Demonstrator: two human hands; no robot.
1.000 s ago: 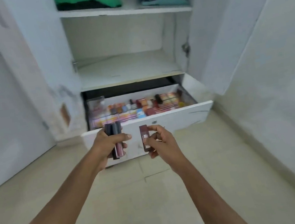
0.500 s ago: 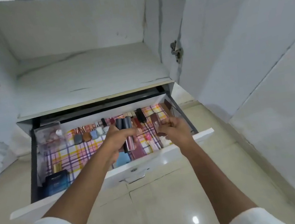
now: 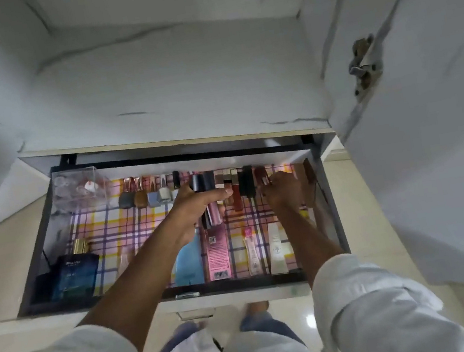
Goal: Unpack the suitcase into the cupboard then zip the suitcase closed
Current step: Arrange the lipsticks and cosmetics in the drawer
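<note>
The cupboard's open drawer (image 3: pixel 48 225) is lined with checked paper and holds rows of cosmetics. My left hand (image 3: pixel 196 206) hovers over its middle and grips a bunch of dark lip gloss tubes (image 3: pixel 210 207), thumb across them. My right hand (image 3: pixel 282 190) is curled at the back right of the drawer and pinches a small maroon lipstick (image 3: pixel 260 174) down among the standing tubes (image 3: pixel 240 180). The suitcase is out of view.
Nail polish bottles (image 3: pixel 148 194) line the drawer's back, with a clear plastic box (image 3: pixel 79 189) in the back left corner. A blue perfume box (image 3: pixel 75 272), a pink carton (image 3: pixel 216 253) and cream tubes (image 3: pixel 276 248) lie at the front. A bare white shelf (image 3: pixel 174 93) sits above; doors hang open on both sides.
I have stepped close and leaned over the drawer. Both hands went from in front of the drawer to inside it, the right one lowering its lipstick to the back right row.
</note>
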